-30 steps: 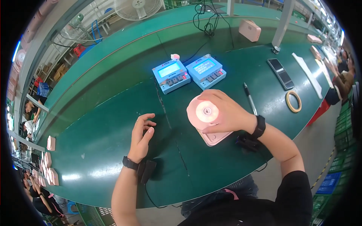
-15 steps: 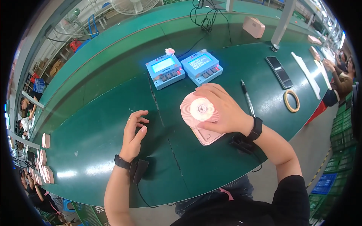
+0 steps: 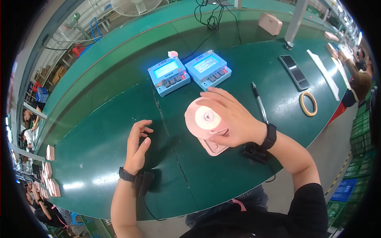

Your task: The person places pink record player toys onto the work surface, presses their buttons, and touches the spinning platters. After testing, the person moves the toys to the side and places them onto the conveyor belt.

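- Pink device [image 3: 203,122]: lit already, near side of right blue box [image 3: 208,68].
- Not let go yet; handling looks partway. Can't tell if lifted off table [image 3: 103,152].
- Right hand [image 3: 239,123], near side of box: spread around device, gripping.
- Left hand [image 3: 137,148], nearer and left of box: half-curled, empty.

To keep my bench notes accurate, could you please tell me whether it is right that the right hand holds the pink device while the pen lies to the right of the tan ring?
Not quite: the pen lies to the left of the tan ring, as the head view shows. The right hand does hold the pink device.
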`<state>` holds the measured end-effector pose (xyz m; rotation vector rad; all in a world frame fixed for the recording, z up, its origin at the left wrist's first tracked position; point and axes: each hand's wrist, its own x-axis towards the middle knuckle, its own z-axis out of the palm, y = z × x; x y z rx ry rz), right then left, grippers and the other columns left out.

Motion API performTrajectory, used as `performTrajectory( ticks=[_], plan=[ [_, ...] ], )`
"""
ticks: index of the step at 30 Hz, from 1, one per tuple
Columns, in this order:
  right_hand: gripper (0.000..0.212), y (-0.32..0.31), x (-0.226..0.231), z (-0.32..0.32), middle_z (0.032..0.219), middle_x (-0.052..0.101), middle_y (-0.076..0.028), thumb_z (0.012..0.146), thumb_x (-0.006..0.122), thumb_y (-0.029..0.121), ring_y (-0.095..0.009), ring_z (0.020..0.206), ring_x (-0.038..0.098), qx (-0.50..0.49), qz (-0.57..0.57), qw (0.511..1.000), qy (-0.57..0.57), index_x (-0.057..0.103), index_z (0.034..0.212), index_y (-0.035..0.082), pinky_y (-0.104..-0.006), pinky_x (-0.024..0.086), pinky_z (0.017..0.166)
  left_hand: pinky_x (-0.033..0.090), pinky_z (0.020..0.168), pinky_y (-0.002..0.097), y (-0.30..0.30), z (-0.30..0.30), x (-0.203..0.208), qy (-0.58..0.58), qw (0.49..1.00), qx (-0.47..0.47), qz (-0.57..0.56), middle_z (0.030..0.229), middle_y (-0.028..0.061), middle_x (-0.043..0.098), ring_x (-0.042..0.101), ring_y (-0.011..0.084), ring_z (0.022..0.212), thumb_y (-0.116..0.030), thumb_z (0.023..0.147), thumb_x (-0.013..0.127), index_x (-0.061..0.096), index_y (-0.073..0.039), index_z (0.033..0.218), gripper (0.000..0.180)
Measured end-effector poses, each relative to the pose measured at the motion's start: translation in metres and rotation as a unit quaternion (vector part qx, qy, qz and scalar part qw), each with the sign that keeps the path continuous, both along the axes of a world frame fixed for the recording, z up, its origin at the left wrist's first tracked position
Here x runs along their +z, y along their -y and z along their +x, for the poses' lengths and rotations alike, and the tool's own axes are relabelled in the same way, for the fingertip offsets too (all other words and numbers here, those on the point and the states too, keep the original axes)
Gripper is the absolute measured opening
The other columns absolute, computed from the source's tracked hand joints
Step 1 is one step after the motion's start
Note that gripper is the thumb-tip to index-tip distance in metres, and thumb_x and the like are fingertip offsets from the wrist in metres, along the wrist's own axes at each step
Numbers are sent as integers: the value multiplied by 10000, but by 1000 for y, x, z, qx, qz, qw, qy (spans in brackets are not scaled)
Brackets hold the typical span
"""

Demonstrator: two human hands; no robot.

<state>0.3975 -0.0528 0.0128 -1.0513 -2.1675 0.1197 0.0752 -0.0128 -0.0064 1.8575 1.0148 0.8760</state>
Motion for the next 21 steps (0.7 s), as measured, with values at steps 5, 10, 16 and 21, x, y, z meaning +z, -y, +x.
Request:
performTrajectory(
  ticks=[5,10,16,21],
  plan=[
    [779,-1,-4,1,1315,481,-185,634,815,340,-411,1217,435,3,-36,999,-26,505,1291,58,-495,385,1031,399,909,309,5,0,-1,-1,1000,-2,8,1228,103,532,552,202,1048,-296,862,559,531,-10,1272,501],
    [782,-2,0,2,1321,466,-183,625,821,339,-413,1213,424,16,-22,1000,-16,504,1285,61,-502,373,1039,399,908,311,3,-1,-6,-3,1000,-4,12,1225,105,532,554,202,1045,-272,860,568,530,-7,1270,490],
    [805,-1,-3,3,1351,443,-180,632,832,355,-414,1226,413,20,-35,999,-16,490,1300,65,-500,357,1057,398,908,314,5,2,3,-15,999,-11,38,1222,108,532,556,206,1040,-263,863,573,532,-11,1268,479],
    [817,3,-4,1,1402,416,-183,654,825,357,-415,1280,382,11,-61,998,-21,470,1330,67,-498,334,1080,399,907,315,6,1,3,-26,999,-17,44,1222,110,533,558,209,1035,-255,862,578,533,-14,1262,469]
  ],
)
